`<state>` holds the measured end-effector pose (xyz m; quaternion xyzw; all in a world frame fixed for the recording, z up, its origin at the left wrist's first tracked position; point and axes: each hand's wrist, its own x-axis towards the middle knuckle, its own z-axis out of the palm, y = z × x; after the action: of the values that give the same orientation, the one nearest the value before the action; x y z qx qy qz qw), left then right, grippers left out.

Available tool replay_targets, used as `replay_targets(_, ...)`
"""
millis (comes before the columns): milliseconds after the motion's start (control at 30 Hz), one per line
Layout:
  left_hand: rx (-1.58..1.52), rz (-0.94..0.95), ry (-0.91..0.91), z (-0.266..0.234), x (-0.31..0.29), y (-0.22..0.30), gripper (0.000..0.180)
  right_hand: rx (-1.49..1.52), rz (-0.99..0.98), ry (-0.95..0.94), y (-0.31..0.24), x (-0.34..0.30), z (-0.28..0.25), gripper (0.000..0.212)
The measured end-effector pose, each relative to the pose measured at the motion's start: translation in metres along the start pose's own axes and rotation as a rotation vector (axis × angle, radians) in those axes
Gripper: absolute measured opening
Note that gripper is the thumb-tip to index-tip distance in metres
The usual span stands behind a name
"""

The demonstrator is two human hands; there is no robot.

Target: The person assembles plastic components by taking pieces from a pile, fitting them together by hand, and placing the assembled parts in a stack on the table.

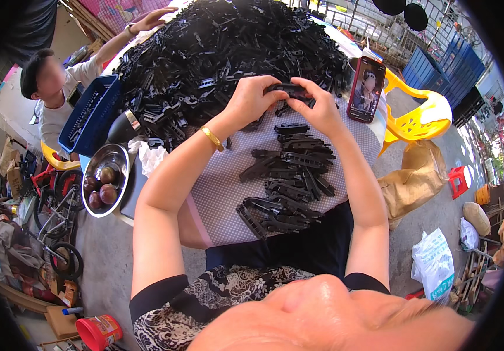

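Observation:
Between my two hands is a long, narrow black plastic piece [289, 89], raised above the near edge of a large heap of similar black parts [205, 55]. My left hand [254, 100], below a gold bracelet, pinches its left end. With thumb and fingers, my right hand [320, 110] grips the other end. The fingers cover part of the piece, so its exact kind cannot be made out. Closer to me, several black slotted parts [290, 155] lie in a loose column on the dotted tablecloth [223, 193].
A phone [367, 90] stands upright at the table's right, before a yellow chair [418, 114]. To the left are a blue basket [91, 114], a metal bowl [124, 187] of dark round fruit and crumpled tissue [151, 157]. Another person [59, 88] reaches toward the heap from the far left.

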<state>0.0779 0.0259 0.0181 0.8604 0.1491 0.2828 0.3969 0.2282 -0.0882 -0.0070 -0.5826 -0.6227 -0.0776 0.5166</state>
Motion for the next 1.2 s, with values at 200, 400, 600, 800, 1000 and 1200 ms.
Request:
replay_targets(200,0.197,0.224,0.037,0.002,0.001,-0.003,0.019,0.208,0.234,-0.213,0.001,0.001,-0.008,0.035)
replay_targets(400,0.162,0.263,0.104,0.001,0.0,0.0,0.019,0.072,0.158,-0.118,-0.006,-0.001,-0.007,0.028)
replay_targets(600,-0.015,0.168,0.034,-0.002,0.002,-0.001,0.025,0.315,0.188,-0.089,0.003,0.0,-0.005,0.024)
replay_targets(800,-0.278,0.068,-0.54,-0.005,-0.002,0.01,0.027,0.233,0.312,-0.117,0.02,0.0,-0.014,0.017)
replay_targets(1000,0.062,0.012,-0.427,0.0,-0.007,0.025,0.026,-0.382,-0.228,-0.244,0.022,-0.008,0.009,0.018)
replay_targets(1200,0.869,-0.038,-0.225,0.007,-0.015,0.002,0.028,-0.396,-0.122,-0.406,0.02,-0.009,0.008,0.023)
